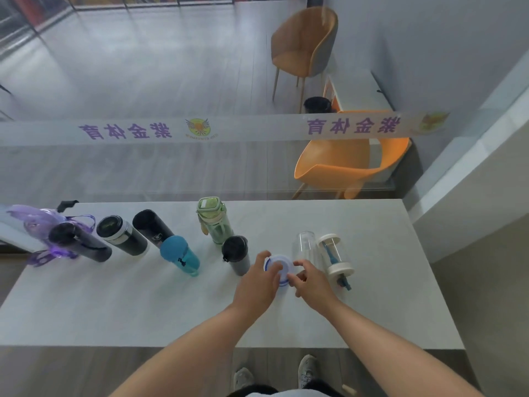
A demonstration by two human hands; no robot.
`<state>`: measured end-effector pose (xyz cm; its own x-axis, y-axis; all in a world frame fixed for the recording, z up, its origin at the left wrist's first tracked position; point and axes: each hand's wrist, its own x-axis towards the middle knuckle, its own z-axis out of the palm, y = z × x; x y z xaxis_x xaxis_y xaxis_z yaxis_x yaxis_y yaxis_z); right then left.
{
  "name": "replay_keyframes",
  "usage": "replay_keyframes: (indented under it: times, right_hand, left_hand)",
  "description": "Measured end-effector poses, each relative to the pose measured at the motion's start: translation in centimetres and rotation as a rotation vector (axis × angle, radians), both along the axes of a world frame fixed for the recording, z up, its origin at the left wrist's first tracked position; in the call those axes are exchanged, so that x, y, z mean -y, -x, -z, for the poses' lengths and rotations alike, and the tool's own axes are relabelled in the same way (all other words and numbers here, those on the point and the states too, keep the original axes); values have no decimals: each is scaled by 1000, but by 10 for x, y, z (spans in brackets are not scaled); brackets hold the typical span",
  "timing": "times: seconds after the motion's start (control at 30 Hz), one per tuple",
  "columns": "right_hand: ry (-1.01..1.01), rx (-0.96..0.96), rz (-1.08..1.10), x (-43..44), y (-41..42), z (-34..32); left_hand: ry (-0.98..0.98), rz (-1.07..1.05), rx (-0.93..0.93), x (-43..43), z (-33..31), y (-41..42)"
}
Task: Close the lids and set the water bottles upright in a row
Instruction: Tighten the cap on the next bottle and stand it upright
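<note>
Several water bottles stand upright on the white table (114, 305). From the left: a purple bottle (40, 227), a black bottle (78, 242), a black and silver bottle (121, 234), a black bottle (151, 227), a teal bottle (180, 255), a green bottle (214, 220), a grey bottle with a black lid (236, 253). My left hand (259, 282) and my right hand (310, 280) both grip a bottle with a white, blue-ringed lid (279, 266); its body is hidden under my hands. A clear glass bottle (306, 246) and a clear bottle with white ends (335, 256) stand to the right.
A glass wall with a printed strip (257, 128) rises just behind the table's far edge. Beyond it stand an orange chair (343, 164), a tan chair (306, 44) and a black bin (317, 104). A grey wall ledge (469, 213) borders the table's right side.
</note>
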<state>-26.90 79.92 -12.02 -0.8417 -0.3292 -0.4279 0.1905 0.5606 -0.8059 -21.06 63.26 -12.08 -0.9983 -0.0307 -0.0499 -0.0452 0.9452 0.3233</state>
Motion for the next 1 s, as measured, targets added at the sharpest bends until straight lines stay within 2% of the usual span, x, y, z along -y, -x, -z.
replay_keyframes:
  times: [0.07,0.27,0.4,0.6,0.67,0.73,0.83,0.9,1.0]
  right_hand:
    - [7,-7,-10,-1,3,1]
    - [-5,-25,3,-15,15,1]
    - [-100,-68,75,-46,30,2]
    - [-221,-124,14,-79,49,13]
    - [-249,-137,-58,-83,51,21]
    - [-273,-131,-134,-83,51,26]
    - [-336,-126,-254,-80,52,34]
    - [-360,-128,-311,-77,56,41]
    - [-376,-120,-319,-70,58,52]
  left_hand:
    - [23,44,-37,-4,-7,-5]
    - [164,115,9,-7,-7,-2]
    - [230,96,-46,-10,-2,8]
    - [242,14,-99,-16,0,29]
    - [214,5,-137,-24,1,31]
    - [149,92,-136,-38,11,26]
    - [51,180,-32,-62,39,13]
    - [-9,101,74,-76,52,11]
    - [-163,-182,249,-90,68,17]
